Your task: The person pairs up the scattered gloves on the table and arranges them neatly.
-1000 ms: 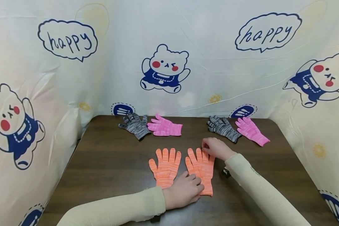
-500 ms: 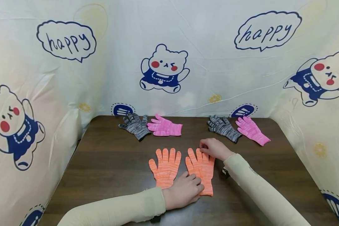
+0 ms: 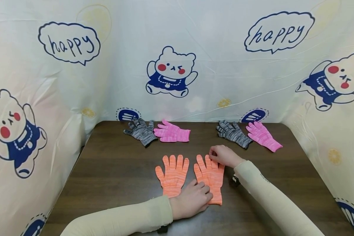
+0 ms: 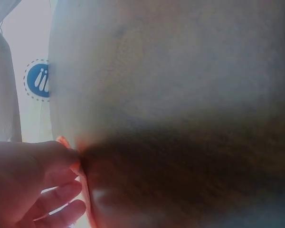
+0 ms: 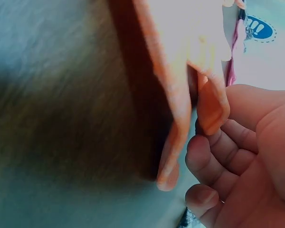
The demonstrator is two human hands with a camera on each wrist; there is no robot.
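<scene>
Two orange knit gloves lie side by side in the head view, fingers pointing to the far side. My left hand [image 3: 191, 199] lies across the lower left part of the right-hand orange glove [image 3: 213, 175], its fingers curled on the fabric. In the left wrist view, the thumb and fingers [image 4: 61, 194] hold the glove's edge. My right hand [image 3: 226, 155] pinches a fingertip of the same glove at its upper right; the right wrist view shows that glove finger [image 5: 211, 107] against the curled fingers. The left-hand orange glove [image 3: 173, 175] lies flat, its cuff partly hidden behind my left hand.
Along the far side of the brown table [image 3: 106, 183] lie a grey glove [image 3: 141, 131] beside a pink glove [image 3: 172, 131], and another grey glove [image 3: 233, 133] beside another pink glove [image 3: 263, 136]. A printed curtain [image 3: 171, 26] surrounds the table's back and sides.
My right hand has shifted very slightly to the left at the glove's fingertips. The left hand and the gloves have hardly moved.
</scene>
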